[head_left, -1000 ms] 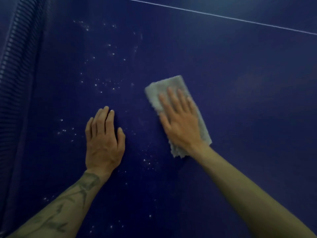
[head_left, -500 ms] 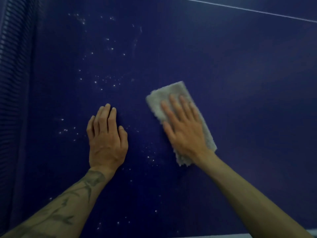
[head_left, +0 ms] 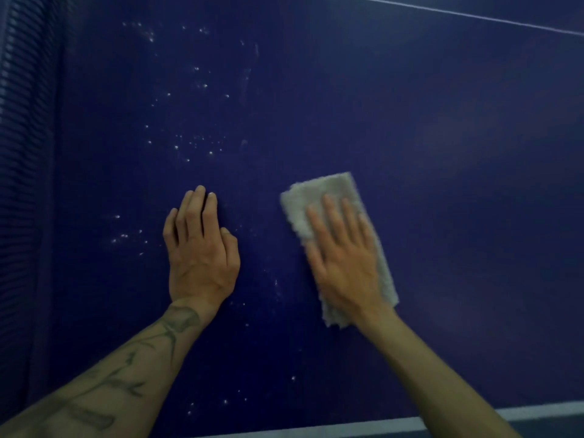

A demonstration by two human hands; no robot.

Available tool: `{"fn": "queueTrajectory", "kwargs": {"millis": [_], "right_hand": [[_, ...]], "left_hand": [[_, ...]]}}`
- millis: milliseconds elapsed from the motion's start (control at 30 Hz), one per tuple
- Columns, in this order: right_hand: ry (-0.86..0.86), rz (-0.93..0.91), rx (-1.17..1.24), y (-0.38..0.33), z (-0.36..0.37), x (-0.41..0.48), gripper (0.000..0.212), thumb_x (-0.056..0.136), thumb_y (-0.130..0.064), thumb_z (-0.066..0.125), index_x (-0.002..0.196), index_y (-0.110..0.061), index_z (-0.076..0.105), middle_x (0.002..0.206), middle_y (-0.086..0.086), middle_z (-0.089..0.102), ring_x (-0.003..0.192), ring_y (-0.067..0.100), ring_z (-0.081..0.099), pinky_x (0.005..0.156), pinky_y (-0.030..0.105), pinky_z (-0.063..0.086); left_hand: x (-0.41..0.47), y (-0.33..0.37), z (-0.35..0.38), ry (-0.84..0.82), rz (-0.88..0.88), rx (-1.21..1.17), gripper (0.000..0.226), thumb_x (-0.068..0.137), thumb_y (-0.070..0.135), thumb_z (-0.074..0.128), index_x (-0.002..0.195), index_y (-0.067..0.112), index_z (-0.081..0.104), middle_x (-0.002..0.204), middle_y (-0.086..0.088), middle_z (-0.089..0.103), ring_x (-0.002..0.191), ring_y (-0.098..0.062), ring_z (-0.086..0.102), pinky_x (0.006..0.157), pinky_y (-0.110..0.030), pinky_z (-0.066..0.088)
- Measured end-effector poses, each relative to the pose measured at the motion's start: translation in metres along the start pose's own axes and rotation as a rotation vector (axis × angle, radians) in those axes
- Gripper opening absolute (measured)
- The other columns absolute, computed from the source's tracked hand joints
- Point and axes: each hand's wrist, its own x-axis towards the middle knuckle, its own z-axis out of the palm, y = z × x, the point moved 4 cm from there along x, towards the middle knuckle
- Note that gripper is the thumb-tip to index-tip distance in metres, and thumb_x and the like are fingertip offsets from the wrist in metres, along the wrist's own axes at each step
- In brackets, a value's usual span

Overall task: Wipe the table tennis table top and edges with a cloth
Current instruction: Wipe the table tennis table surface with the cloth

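The dark blue table tennis table top (head_left: pixel 442 153) fills the view. A folded pale grey cloth (head_left: pixel 322 191) lies flat on it right of centre. My right hand (head_left: pixel 344 260) presses down on the cloth with its fingers spread, and the cloth sticks out beyond the fingertips and beside the wrist. My left hand (head_left: pixel 200 251) rests palm down on the bare table, a hand's width left of the cloth, fingers together, holding nothing. White specks (head_left: pixel 196 147) dot the surface above and around my left hand.
The net (head_left: pixel 22 153) runs along the left side. A thin white line (head_left: pixel 474 15) crosses the top right. The white near edge of the table (head_left: pixel 537 414) shows at the bottom right, with more specks (head_left: pixel 221 403) on the blue near the bottom.
My right hand has slid the cloth toward me, closer to the near edge. The view has tilted down, so the white near edge now shows. My left hand has stayed planted.
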Motion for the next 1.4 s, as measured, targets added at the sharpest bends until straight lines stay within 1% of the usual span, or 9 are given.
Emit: {"fn": "queueTrajectory", "kwargs": {"millis": [100, 200, 333, 433, 600, 700, 933, 1200, 1400], "right_hand": [[0.037, 0.257, 0.020, 0.030, -0.016, 0.031, 0.063, 0.112, -0.046, 0.020, 0.172, -0.027, 0.010, 0.180, 0.003, 0.001, 0.166, 0.026, -0.002, 0.133, 0.054, 0.009], [0.099, 0.350, 0.079, 0.001, -0.012, 0.063, 0.065, 0.113, -0.046, 0.022, 0.172, -0.025, 0.004, 0.180, 0.005, -0.003, 0.166, 0.028, -0.005, 0.133, 0.055, 0.004], [0.082, 0.011, 0.019, -0.062, 0.015, 0.023, 0.063, 0.114, -0.044, 0.027, 0.172, -0.023, 0.013, 0.180, 0.008, 0.004, 0.166, 0.030, -0.001, 0.133, 0.054, 0.007], [0.023, -0.168, 0.004, -0.052, 0.023, -0.036, 0.061, 0.114, -0.043, 0.033, 0.171, -0.026, 0.019, 0.179, 0.003, 0.009, 0.166, 0.027, 0.003, 0.134, 0.053, 0.009], [0.005, 0.260, 0.009, 0.028, -0.002, -0.030, 0.063, 0.112, -0.047, 0.017, 0.172, -0.029, 0.006, 0.180, 0.002, -0.002, 0.166, 0.025, -0.003, 0.133, 0.052, 0.007], [0.063, 0.380, 0.086, 0.011, -0.006, 0.003, 0.065, 0.113, -0.047, 0.019, 0.172, -0.028, -0.001, 0.180, 0.003, -0.008, 0.166, 0.025, -0.009, 0.134, 0.052, -0.001], [0.025, -0.120, 0.034, -0.065, 0.028, -0.075, 0.061, 0.113, -0.042, 0.035, 0.170, -0.027, 0.021, 0.179, 0.003, 0.010, 0.166, 0.026, 0.004, 0.134, 0.051, 0.007], [0.059, 0.407, 0.099, 0.015, -0.003, -0.032, 0.064, 0.113, -0.047, 0.020, 0.171, -0.030, 0.001, 0.180, 0.002, -0.006, 0.166, 0.025, -0.007, 0.133, 0.051, 0.002], [0.056, 0.072, 0.028, -0.030, 0.023, -0.087, 0.062, 0.113, -0.046, 0.026, 0.171, -0.029, 0.014, 0.180, 0.001, 0.005, 0.166, 0.024, -0.001, 0.134, 0.052, 0.008]], "left_hand": [[-0.001, -0.001, 0.002, -0.011, 0.007, 0.001, 0.055, 0.102, 0.019, 0.037, 0.155, 0.002, 0.035, 0.164, -0.014, 0.031, 0.156, -0.030, 0.026, 0.130, -0.051, 0.013], [-0.001, -0.002, 0.003, -0.004, 0.009, 0.007, 0.054, 0.103, 0.020, 0.036, 0.155, 0.003, 0.035, 0.164, -0.013, 0.031, 0.156, -0.029, 0.026, 0.130, -0.050, 0.013], [-0.002, -0.002, 0.003, 0.014, 0.030, 0.017, 0.053, 0.103, 0.019, 0.037, 0.154, 0.003, 0.036, 0.164, -0.015, 0.032, 0.155, -0.030, 0.027, 0.129, -0.049, 0.014], [-0.003, -0.002, 0.003, 0.026, 0.036, 0.003, 0.052, 0.104, 0.020, 0.035, 0.153, 0.003, 0.036, 0.164, -0.015, 0.032, 0.154, -0.031, 0.028, 0.129, -0.050, 0.016], [-0.003, -0.002, 0.001, 0.024, 0.034, -0.018, 0.050, 0.106, 0.020, 0.037, 0.153, 0.002, 0.038, 0.163, -0.016, 0.033, 0.154, -0.032, 0.029, 0.130, -0.051, 0.016], [-0.004, -0.002, -0.002, 0.018, 0.031, -0.058, 0.050, 0.107, 0.021, 0.039, 0.153, 0.002, 0.039, 0.164, -0.016, 0.033, 0.154, -0.032, 0.029, 0.130, -0.051, 0.016], [-0.068, -0.017, -0.021, -0.054, 0.181, -0.057, 0.051, 0.107, 0.022, 0.041, 0.154, 0.002, 0.039, 0.162, -0.018, 0.034, 0.152, -0.034, 0.032, 0.128, -0.053, 0.021], [-0.124, -0.034, -0.015, -0.116, 0.229, 0.032, 0.056, 0.106, 0.029, 0.038, 0.156, 0.002, 0.038, 0.165, -0.018, 0.030, 0.156, -0.034, 0.027, 0.129, -0.054, 0.017], [-0.124, -0.034, -0.015, -0.093, 0.235, 0.027, 0.055, 0.105, 0.027, 0.038, 0.155, 0.002, 0.039, 0.164, -0.019, 0.032, 0.155, -0.035, 0.029, 0.129, -0.054, 0.019]]}}
